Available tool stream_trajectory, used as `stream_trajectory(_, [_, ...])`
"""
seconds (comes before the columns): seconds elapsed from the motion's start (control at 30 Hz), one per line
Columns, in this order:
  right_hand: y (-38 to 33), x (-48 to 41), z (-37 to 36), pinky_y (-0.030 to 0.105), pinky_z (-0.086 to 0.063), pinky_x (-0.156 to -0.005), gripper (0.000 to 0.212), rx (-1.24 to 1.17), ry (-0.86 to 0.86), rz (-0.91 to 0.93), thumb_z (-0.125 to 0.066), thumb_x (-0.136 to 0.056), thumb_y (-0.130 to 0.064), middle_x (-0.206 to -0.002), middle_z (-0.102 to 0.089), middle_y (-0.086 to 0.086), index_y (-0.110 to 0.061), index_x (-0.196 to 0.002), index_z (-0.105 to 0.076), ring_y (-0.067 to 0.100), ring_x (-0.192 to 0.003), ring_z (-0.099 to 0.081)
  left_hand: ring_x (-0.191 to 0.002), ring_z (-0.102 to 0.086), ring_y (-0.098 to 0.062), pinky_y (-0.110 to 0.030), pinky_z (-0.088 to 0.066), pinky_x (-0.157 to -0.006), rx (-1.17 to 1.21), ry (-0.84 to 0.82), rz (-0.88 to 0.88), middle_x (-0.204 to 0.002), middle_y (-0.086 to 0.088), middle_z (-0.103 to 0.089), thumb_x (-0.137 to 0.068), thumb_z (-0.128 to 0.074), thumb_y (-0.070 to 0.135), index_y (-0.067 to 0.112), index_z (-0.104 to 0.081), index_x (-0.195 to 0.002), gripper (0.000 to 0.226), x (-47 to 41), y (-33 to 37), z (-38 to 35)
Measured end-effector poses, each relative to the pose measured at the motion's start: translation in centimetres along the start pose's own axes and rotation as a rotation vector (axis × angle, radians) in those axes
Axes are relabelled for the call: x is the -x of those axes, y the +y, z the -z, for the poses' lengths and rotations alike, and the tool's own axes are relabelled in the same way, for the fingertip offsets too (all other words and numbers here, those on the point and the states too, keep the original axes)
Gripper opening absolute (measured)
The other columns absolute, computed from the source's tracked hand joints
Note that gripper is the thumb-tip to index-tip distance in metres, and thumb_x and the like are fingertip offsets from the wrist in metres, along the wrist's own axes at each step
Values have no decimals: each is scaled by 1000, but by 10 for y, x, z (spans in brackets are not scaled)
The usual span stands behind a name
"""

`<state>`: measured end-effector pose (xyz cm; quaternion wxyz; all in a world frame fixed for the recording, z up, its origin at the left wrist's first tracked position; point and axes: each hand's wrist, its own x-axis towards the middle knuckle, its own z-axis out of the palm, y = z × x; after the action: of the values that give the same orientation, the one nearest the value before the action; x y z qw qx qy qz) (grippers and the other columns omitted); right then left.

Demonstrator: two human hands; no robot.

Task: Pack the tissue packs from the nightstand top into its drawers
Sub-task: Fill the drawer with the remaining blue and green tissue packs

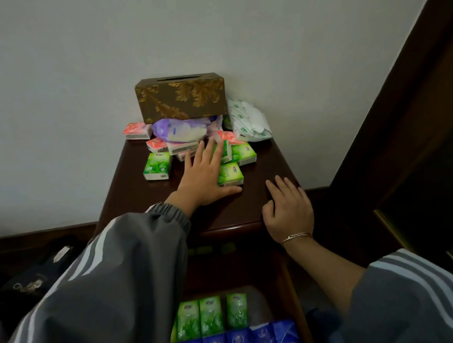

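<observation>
Green, pink and purple tissue packs lie in a heap at the back of the dark wooden nightstand top (134, 200). My left hand (203, 176) lies flat and spread among them. Its thumb runs along the front of one green tissue pack (230, 173), and its fingers reach onto another green pack (226, 152). A separate green pack (157, 165) lies to the left. My right hand (288, 210) rests palm down on the top's front right corner, holding nothing. Below, the open drawer (299, 312) holds green packs (211, 315) and blue packs (262, 335) in rows.
A brown and gold tissue box (180, 98) sits on the heap against the wall. A white plastic bag (249, 121) lies at the back right. A dark wooden bed frame (399, 139) rises on the right. Dark bags (36, 275) sit on the floor at left.
</observation>
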<state>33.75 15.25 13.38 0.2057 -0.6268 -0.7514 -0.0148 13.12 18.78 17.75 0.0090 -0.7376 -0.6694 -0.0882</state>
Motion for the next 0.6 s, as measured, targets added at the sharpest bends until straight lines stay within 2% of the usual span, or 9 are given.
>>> stream_trajectory(0.07, [-1, 0, 0, 43, -36, -106, 60, -6, 25, 6, -29, -78, -36, -136, -54, 7, -17, -128, -58, 24, -129, -48, -148, 6, -26, -54, -4, -116, -33, 11, -18, -162, -5, 0, -73, -41, 80, 18, 3, -152, 110, 4, 1, -7])
stream_trajectory(0.17, [-1, 0, -2, 43, -37, -105, 59, -18, 52, 9, -31, -78, -34, -134, -57, 8, -17, -126, -60, 25, -127, -50, -148, -7, -28, -50, -9, -117, -106, 94, -13, -156, -12, -22, -78, -36, 76, 12, -13, -151, 99, 22, 2, -9])
stream_trajectory(0.3, [-1, 1, -2, 44, -39, -103, 57, -31, 71, 20, -33, -78, -33, -132, -58, 8, -16, -124, -61, 25, -125, -52, -140, -24, -33, -47, -18, -116, -50, 107, 6, -140, -15, -38, -76, -43, 74, 9, -22, -149, 100, 55, -3, -2])
stream_trajectory(0.37, [-1, 1, -1, 43, -39, -103, 57, -27, 65, 22, -32, -78, -33, -132, -58, 8, -16, -124, -61, 25, -125, -52, -125, -37, -31, -42, -29, -110, 12, 81, 16, -126, -12, -41, -71, -50, 76, 7, -23, -148, 106, 70, -10, 6])
stream_trajectory(0.43, [-1, 1, -1, 43, -40, -103, 57, -25, 66, 21, -31, -78, -34, -132, -58, 8, -16, -124, -60, 25, -125, -52, -116, -41, -28, -38, -35, -104, 63, 45, 29, -118, -8, -39, -64, -49, 80, 8, -29, -146, 112, 85, -19, 13])
stream_trajectory(0.5, [-1, 1, 0, 44, -40, -104, 58, -28, 61, 20, -30, -79, -33, -132, -58, 8, -16, -125, -60, 26, -125, -51, -118, -40, -28, -37, -36, -103, 93, 24, 46, -122, -7, -38, -59, -49, 81, 13, -36, -141, 108, 97, -28, 16])
stream_trajectory(0.6, [-1, 1, 0, 43, -38, -105, 56, -28, 47, 20, -32, -80, -32, -134, -56, 8, -16, -127, -59, 25, -127, -49, -130, -35, -31, -39, -31, -109, 114, 29, 80, -135, -9, -38, -58, -62, 75, 15, -41, -133, 98, 112, -39, 16])
